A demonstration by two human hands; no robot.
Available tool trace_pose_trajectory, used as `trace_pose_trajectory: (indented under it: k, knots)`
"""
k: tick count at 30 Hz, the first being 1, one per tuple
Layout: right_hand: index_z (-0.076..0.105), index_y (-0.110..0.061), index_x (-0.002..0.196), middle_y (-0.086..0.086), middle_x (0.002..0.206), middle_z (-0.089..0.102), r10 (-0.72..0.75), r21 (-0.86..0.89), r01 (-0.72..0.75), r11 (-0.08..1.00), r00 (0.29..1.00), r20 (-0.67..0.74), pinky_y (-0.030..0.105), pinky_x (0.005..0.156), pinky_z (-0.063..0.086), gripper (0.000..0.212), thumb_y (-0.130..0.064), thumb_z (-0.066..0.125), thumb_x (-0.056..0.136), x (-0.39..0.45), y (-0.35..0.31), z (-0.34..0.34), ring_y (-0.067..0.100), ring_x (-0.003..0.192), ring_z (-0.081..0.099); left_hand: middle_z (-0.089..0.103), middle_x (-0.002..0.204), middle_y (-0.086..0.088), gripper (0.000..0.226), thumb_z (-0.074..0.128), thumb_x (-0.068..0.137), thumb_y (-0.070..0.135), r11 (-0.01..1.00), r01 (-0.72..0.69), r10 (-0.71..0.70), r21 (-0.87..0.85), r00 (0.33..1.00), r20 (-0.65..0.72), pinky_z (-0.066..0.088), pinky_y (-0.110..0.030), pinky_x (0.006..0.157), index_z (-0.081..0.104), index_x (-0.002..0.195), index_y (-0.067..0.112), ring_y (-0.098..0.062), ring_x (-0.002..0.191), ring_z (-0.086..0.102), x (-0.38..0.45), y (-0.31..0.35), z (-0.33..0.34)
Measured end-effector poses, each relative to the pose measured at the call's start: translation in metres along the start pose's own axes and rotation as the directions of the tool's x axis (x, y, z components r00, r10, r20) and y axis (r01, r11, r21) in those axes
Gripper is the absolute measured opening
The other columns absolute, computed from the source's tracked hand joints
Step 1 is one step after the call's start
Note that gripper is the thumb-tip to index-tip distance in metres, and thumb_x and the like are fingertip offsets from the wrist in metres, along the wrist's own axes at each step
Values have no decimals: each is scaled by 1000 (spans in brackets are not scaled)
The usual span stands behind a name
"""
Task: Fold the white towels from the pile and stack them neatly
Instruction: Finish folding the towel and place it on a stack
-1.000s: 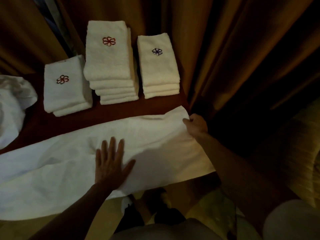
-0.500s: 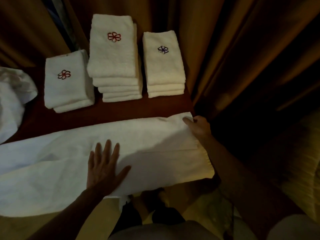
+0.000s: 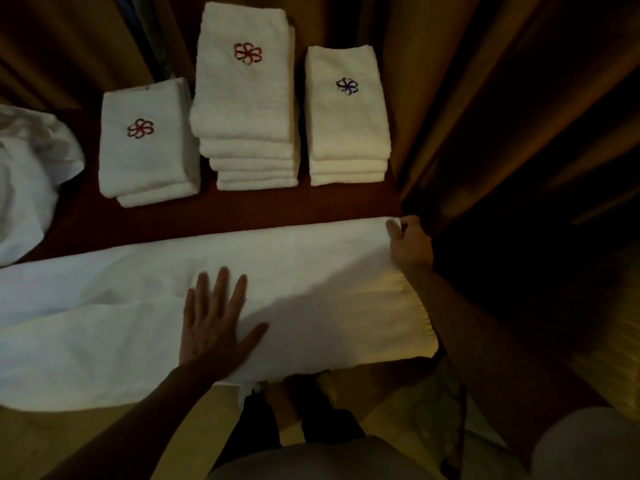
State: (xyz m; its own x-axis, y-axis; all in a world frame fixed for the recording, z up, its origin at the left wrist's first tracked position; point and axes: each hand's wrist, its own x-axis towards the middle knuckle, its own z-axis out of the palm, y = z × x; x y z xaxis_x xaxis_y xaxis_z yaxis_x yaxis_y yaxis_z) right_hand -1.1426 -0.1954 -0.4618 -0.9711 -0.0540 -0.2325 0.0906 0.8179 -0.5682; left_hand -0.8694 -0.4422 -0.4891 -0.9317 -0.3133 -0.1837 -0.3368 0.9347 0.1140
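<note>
The long white towel (image 3: pixel 294 289) is lying across the near edge of the table (image 3: pixel 242 209), in front of 3 folded stacks (image 3: pixel 242 98). The left hand (image 3: pixel 214 327) is pressing flat, fingers spread; the right hand (image 3: pixel 410 244) is pinching the far right corner. Its overhanging near edge risks dragging the towel floorward, skewing the fold.

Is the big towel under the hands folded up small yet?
Not yet. The big towel lies long across the table, left hand flat on it, right hand pinching its corner.
</note>
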Motion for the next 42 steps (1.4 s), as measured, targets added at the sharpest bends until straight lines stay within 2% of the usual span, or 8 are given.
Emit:
trace_pose_trajectory:
  k: [5, 13, 20, 24, 28, 32, 37, 42]
  knots:
    - [34, -16, 149, 16, 144, 47, -78, 21, 75, 997, 979, 189, 44, 108, 38, 57, -34, 55, 99, -8, 16, -8, 38, 130, 46, -8, 166, -10, 97, 28, 84, 80, 1000, -16, 15, -22, 999, -39, 11, -60, 120, 5, 159, 23, -36, 151, -9, 1, 0, -6]
    - [38, -9, 148, 18, 144, 49, -236, -175, 257, 950, 963, 131, 43, 102, 41, 53, -30, 52, 101, -10, 33, -13, 39, 126, 51, -8, 166, -8, 100, 28, 81, 84, 1000, -14, 14, 17, 1000, -2, 8, -61, 119, 3, 159, 26, -35, 151, -10, 3, -8, -7]
    - [49, -5, 137, 22, 125, 57, -403, -509, 249, 824, 889, -219, 46, 89, 48, 59, -35, 68, 90, -40, 25, -1, 39, 108, 58, 36, 155, -17, 72, 30, 93, 57, 995, 70, -75, -77, 996, -54, 37, -61, 105, 37, 150, 13, -42, 141, 33, 7, -29, -28]
    - [39, -18, 146, 17, 147, 43, -656, -433, 642, 633, 742, 141, 52, 110, 34, 63, -55, 44, 94, -80, 11, 42, 37, 136, 40, 24, 160, -16, 77, 24, 89, 61, 987, 158, -157, -28, 987, 35, 26, -67, 108, 26, 155, 21, -49, 144, 19, 7, -45, -27]
    - [43, -19, 147, 21, 152, 38, -626, -499, 651, 573, 740, 245, 60, 112, 28, 71, -64, 34, 93, -82, 4, 61, 45, 140, 33, 5, 166, -9, 78, 13, 90, 66, 985, 170, -168, -18, 983, 70, 10, -65, 114, 12, 158, 28, -45, 149, -1, 17, -53, -27]
    - [50, -9, 141, 25, 145, 46, -594, -548, 644, 534, 747, 299, 60, 107, 36, 73, -57, 61, 87, -54, -29, 59, 48, 132, 43, 8, 165, -7, 65, 33, 100, 54, 975, 221, -220, 6, 968, 123, 15, -62, 115, 17, 157, 28, -44, 149, 4, 49, -64, -45]
    - [62, -9, 119, 19, 124, 62, -707, -612, 732, 299, 601, 373, 46, 88, 52, 48, -44, 65, 86, -51, -42, 45, 36, 113, 59, 58, 128, -21, 36, 62, 91, 21, 992, 59, -54, 116, 998, -43, 52, -57, 80, 59, 124, 6, -45, 113, 54, 64, -73, -61]
    - [63, -6, 99, 18, 100, 65, -747, -616, 757, 218, 535, 393, 38, 69, 58, 18, -16, 70, 86, -54, -35, 48, 33, 94, 63, 60, 94, -23, 26, 72, 79, 9, 982, 3, 24, 191, 990, -141, 46, -44, 57, 61, 100, -1, -40, 77, 57, 60, -64, -53]
